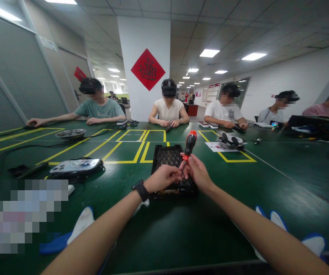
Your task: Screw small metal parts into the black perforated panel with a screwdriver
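Note:
Before me on the green table lies a black plastic crate-like part point(167, 154) with a gridded inside. My right hand point(198, 170) is closed around the lower part of a screwdriver point(191, 143) with a red and black handle. Its handle points up and its shaft runs down toward the near right part of the black piece; the tip is hidden by fingers. My left hand point(166, 177), with a dark watch on the wrist, rests over the near side of the piece. Its fingertips are pinched close to the shaft, and what they hold cannot be made out.
Blue-and-white gloves point(81, 225) lie under and beside my forearms. To the left is a device in a clear case point(77, 167). A metal bowl point(70, 133) stands farther back, and another bowl point(231, 141) holds dark items at right. Several people sit across the table point(267, 183).

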Demonstrator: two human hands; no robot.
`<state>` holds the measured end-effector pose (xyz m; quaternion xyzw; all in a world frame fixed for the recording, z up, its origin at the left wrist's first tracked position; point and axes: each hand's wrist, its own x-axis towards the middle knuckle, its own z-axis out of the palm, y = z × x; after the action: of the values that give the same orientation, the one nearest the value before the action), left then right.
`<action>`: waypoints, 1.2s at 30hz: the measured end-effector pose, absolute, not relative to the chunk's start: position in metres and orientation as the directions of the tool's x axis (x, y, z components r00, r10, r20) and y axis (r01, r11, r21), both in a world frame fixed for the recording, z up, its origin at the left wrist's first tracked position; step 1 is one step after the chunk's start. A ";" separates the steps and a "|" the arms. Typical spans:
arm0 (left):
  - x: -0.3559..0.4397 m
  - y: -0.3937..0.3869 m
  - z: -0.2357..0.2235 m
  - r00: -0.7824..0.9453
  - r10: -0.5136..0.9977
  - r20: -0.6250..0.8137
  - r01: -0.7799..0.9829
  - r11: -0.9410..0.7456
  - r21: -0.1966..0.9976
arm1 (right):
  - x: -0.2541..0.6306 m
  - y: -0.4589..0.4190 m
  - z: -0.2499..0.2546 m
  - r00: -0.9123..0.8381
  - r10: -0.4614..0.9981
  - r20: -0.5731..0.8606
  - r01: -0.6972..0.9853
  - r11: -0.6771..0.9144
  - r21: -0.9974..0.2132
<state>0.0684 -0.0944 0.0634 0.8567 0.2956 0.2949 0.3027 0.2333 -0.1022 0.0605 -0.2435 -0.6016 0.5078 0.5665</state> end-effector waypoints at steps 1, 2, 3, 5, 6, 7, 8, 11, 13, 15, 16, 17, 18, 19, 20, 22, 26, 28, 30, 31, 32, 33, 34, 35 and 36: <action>0.068 -0.094 0.063 0.661 0.679 0.319 0.323 -0.642 0.696 | 0.233 -0.102 0.061 -0.245 0.867 0.434 -0.280 0.366 -0.888; 0.068 -0.094 0.063 0.667 0.675 0.316 0.317 -0.640 0.700 | 0.233 -0.103 0.061 -0.247 0.865 0.438 -0.278 0.370 -0.887; 0.068 -0.094 0.062 0.667 0.675 0.316 0.311 -0.638 0.704 | 0.232 -0.103 0.060 -0.247 0.862 0.443 -0.278 0.375 -0.884; 0.068 -0.093 0.060 0.645 0.687 0.335 0.310 -0.636 0.706 | 0.231 -0.103 0.059 -0.238 0.858 0.456 -0.277 0.390 -0.878; 0.069 -0.093 0.059 0.628 0.696 0.349 0.314 -0.637 0.704 | 0.230 -0.102 0.058 -0.233 0.857 0.459 -0.275 0.394 -0.877; 0.069 -0.092 0.058 0.610 0.705 0.363 0.318 -0.637 0.702 | 0.229 -0.102 0.057 -0.228 0.859 0.459 -0.273 0.396 -0.877; 0.069 -0.092 0.057 0.595 0.712 0.373 0.322 -0.636 0.701 | 0.229 -0.102 0.056 -0.223 0.860 0.458 -0.271 0.396 -0.877; 0.069 -0.091 0.054 0.570 0.730 0.377 0.319 -0.620 0.717 | 0.228 -0.104 0.056 -0.221 0.862 0.456 -0.275 0.394 -0.877; 0.069 -0.090 0.053 0.566 0.739 0.365 0.309 -0.600 0.738 | 0.228 -0.105 0.056 -0.237 0.859 0.455 -0.280 0.388 -0.878; 0.069 -0.090 0.052 0.568 0.745 0.351 0.300 -0.584 0.755 | 0.227 -0.105 0.056 -0.252 0.854 0.455 -0.284 0.385 -0.878; 0.068 -0.090 0.052 0.568 0.747 0.345 0.300 -0.578 0.759 | 0.227 -0.106 0.056 -0.257 0.852 0.456 -0.287 0.383 -0.878; 0.068 -0.090 0.052 0.571 0.748 0.339 0.303 -0.576 0.759 | 0.227 -0.105 0.056 -0.259 0.851 0.457 -0.292 0.381 -0.877; 0.068 -0.091 0.052 0.578 0.744 0.335 0.307 -0.578 0.756 | 0.227 -0.105 0.056 -0.260 0.851 0.456 -0.299 0.378 -0.876; 0.068 -0.091 0.053 0.590 0.736 0.332 0.308 -0.585 0.750 | 0.227 -0.105 0.056 -0.263 0.853 0.451 -0.306 0.370 -0.877; 0.068 -0.092 0.054 0.605 0.725 0.330 0.305 -0.594 0.745 | 0.227 -0.105 0.056 -0.265 0.856 0.445 -0.312 0.360 -0.879; 0.069 -0.094 0.057 0.634 0.697 0.335 0.292 -0.617 0.731 | 0.227 -0.104 0.056 -0.269 0.862 0.430 -0.313 0.344 -0.885; 0.070 -0.097 0.062 0.656 0.659 0.368 0.300 -0.676 0.673 | 0.228 -0.104 0.056 -0.260 0.865 0.430 -0.280 0.358 -0.890; 0.069 -0.096 0.062 0.663 0.643 0.384 0.308 -0.701 0.643 | 0.228 -0.104 0.056 -0.246 0.863 0.442 -0.273 0.376 -0.885; 0.069 -0.096 0.062 0.657 0.643 0.394 0.319 -0.710 0.627 | 0.228 -0.104 0.055 -0.231 0.862 0.451 -0.274 0.387 -0.880; 0.069 -0.095 0.061 0.647 0.652 0.396 0.330 -0.707 0.625 | 0.228 -0.104 0.055 -0.225 0.862 0.454 -0.273 0.391 -0.879; 0.069 -0.095 0.061 0.632 0.666 0.396 0.342 -0.699 0.628 | 0.228 -0.104 0.055 -0.220 0.862 0.456 -0.272 0.395 -0.878; 0.069 -0.095 0.060 0.614 0.682 0.397 0.353 -0.687 0.635 | 0.228 -0.104 0.055 -0.216 0.862 0.459 -0.271 0.399 -0.876; 0.069 -0.095 0.060 0.599 0.697 0.395 0.359 -0.674 0.645 | 0.228 -0.104 0.055 -0.214 0.861 0.461 -0.270 0.402 -0.875; 0.069 -0.095 0.059 0.592 0.706 0.389 0.359 -0.663 0.657 | 0.228 -0.105 0.055 -0.215 0.860 0.462 -0.269 0.403 -0.875; 0.069 -0.096 0.059 0.589 0.711 0.384 0.354 -0.654 0.668 | 0.228 -0.105 0.055 -0.219 0.860 0.461 -0.269 0.401 -0.876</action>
<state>0.0689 -0.0956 0.0588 0.8486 0.3136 0.3272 0.2730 0.2279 -0.1049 0.0552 -0.2431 -0.6075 0.4902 0.5758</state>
